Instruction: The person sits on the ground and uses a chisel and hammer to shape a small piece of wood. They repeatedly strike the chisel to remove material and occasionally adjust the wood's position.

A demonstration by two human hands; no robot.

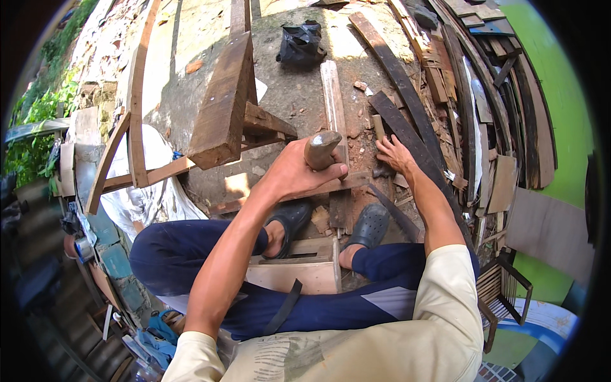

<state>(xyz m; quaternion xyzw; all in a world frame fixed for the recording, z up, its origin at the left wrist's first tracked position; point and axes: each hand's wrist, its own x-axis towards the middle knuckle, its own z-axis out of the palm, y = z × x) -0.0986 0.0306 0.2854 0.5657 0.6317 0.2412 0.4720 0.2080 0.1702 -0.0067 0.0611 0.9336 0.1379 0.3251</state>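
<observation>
My left hand [296, 169] is closed round the thick, rounded wooden handle [321, 148] of a tool. Its butt end points up at me, and the rest of the tool is hidden beneath the hand. Under that hand, a narrow wooden strip [347, 183] crosses a long pale-edged board [332, 95] on the ground. To the right, low over the ground, the fingers of my right hand [396, 155] curl over the handle of a hammer [379, 127]. The dark head of this hammer lies just below the fingers, partly hidden.
A wooden trestle with a heavy beam [219, 108] stands at the left. Dark planks [394, 63] and stacked timber [496, 114] line the right side. Between my dark clogs [369, 226] sits a low wooden box [293, 277]. A black plastic bag [300, 43] lies ahead.
</observation>
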